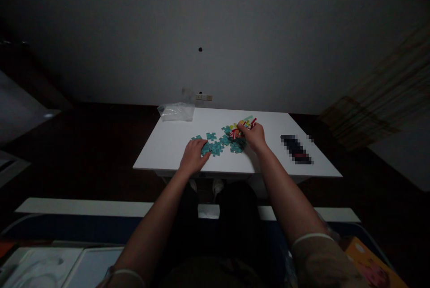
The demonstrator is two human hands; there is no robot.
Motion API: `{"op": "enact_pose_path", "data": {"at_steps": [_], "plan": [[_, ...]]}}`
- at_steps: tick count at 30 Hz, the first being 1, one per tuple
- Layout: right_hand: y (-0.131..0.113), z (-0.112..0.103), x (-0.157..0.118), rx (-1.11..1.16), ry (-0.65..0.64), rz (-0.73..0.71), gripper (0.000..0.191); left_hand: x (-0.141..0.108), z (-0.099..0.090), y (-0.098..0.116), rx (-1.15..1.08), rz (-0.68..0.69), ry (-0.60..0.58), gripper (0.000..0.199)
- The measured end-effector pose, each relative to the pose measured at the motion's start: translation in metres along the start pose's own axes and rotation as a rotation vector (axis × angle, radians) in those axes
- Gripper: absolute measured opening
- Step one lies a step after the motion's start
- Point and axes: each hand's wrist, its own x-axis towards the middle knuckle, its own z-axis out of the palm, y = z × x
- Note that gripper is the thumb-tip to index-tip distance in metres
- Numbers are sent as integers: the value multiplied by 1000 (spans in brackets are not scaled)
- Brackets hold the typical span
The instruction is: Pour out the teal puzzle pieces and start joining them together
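Observation:
Teal jigsaw puzzle pieces (215, 148) lie in a loose cluster near the middle of the white table. My left hand (193, 156) rests at the left edge of this cluster, thumb apart from the fingers, touching the nearest pieces. On the right, my right hand (255, 136) is closed on colourful puzzle pieces (237, 133) with red, yellow and white print, above more teal ones. How many it grips cannot be made out. A single teal piece (211, 136) sits slightly apart, beyond the left fingers.
A clear plastic bag (177, 112) lies at the table's far left corner. A dark, pixelated object (297, 150) is on the right side of the table (268, 162). Below, an orange box (371, 261) is at right and an open white box (43, 265) at left.

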Motion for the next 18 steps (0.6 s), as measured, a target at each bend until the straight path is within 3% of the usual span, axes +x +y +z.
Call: {"op": "enact_pose_path", "data": {"at_steps": [3, 7, 13, 18], "plan": [[4, -14, -5, -209, 64, -146, 21, 1, -1, 1, -6, -3, 0, 48], [4, -11, -18, -335, -80, -284, 16, 1, 0, 0, -6, 3, 5, 49], [4, 22, -25, -317, -196, -278, 28, 0, 1, 0, 30, -1, -6, 49], [13, 23, -18, -283, -162, -282, 33, 0, 1, 2, 34, 0, -7, 48]]}}
